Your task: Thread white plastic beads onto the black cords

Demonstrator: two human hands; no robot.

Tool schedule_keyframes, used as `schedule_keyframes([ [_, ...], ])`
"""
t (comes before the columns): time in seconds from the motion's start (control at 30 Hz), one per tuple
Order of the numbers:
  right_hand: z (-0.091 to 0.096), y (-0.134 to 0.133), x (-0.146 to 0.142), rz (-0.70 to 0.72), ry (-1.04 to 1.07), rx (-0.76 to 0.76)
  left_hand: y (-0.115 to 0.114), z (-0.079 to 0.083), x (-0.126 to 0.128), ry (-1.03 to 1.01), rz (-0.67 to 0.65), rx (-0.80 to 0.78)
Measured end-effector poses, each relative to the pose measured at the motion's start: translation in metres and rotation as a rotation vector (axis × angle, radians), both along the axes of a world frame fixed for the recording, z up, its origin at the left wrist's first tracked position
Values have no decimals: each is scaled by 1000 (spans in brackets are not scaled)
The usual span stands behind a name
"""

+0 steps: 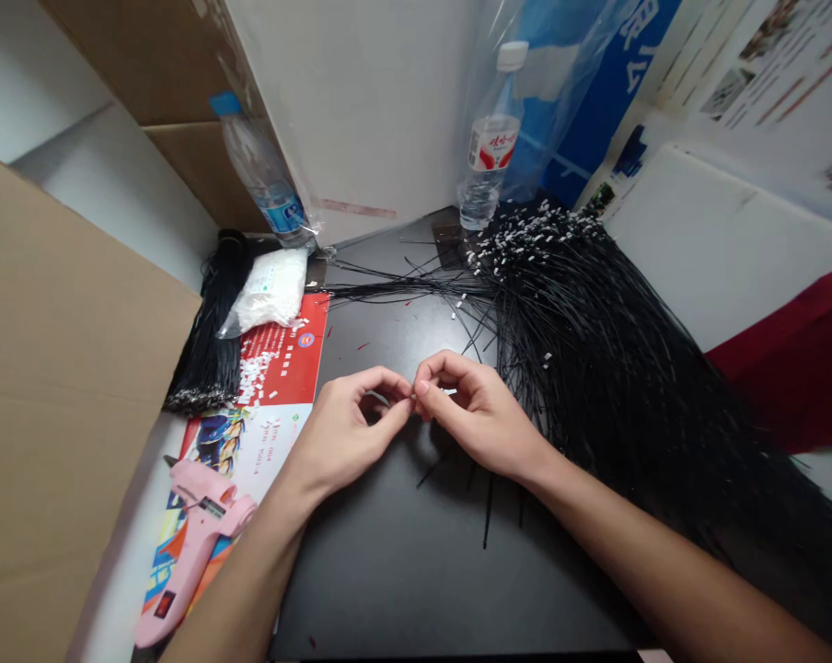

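Right in the middle of the action, the left hand [351, 428] and the right hand [475, 414] meet over the black tabletop [402, 580], both curled closed, their fingertips pinching a thin cord [381, 398] between them. A tiny white piece [449, 390] sits just beside the right fingertips, too small to make out properly. Just past the right hand, a huge heap of black cords [595, 387] sprawls across the table, its far ends crowded with white bits. Over on the left, a pink glue gun [195, 543] lies on a colourful printed sheet [250, 451], with a bundle of black cords [205, 341] and a bag of white pieces [268, 293] farther up. And at the back, one water bottle [260, 166] leans tilted by a white board [361, 101], while another water bottle [489, 138] stands upright near the heap's far end.
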State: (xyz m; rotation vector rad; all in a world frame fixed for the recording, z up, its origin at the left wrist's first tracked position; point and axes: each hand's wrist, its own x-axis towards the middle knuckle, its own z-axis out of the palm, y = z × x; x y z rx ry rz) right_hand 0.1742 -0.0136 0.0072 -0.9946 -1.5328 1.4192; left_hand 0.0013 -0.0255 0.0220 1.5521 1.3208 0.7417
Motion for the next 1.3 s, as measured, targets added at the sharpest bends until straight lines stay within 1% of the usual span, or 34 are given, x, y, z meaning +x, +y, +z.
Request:
schedule_keyframes([
  [0.17, 0, 1, 0, 12, 26, -81, 0, -2, 1, -1, 10, -2],
  [0.3, 3, 2, 3, 55, 29, -157, 2, 1, 0, -111, 34, -86],
  [0.43, 9, 4, 8, 133, -52, -188, 5, 6, -5, -233, -43, -189],
  [0.5, 10, 5, 9, 169, -66, -194, 5, 8, -7, -280, -93, -222],
  [0.6, 9, 6, 10, 208, -68, -214, 5, 8, -9, -317, -133, -252],
  [0.9, 6, 7, 12, 260, -80, -306, 5, 7, -11, -239, -167, -267],
  [1.07, 7, 7, 12, 289, -100, -332, 4, 8, -10, -225, -176, -275],
  [1.3, 2, 9, 14, 326, -111, -350, 3, 6, -11, -170, -189, -271],
])
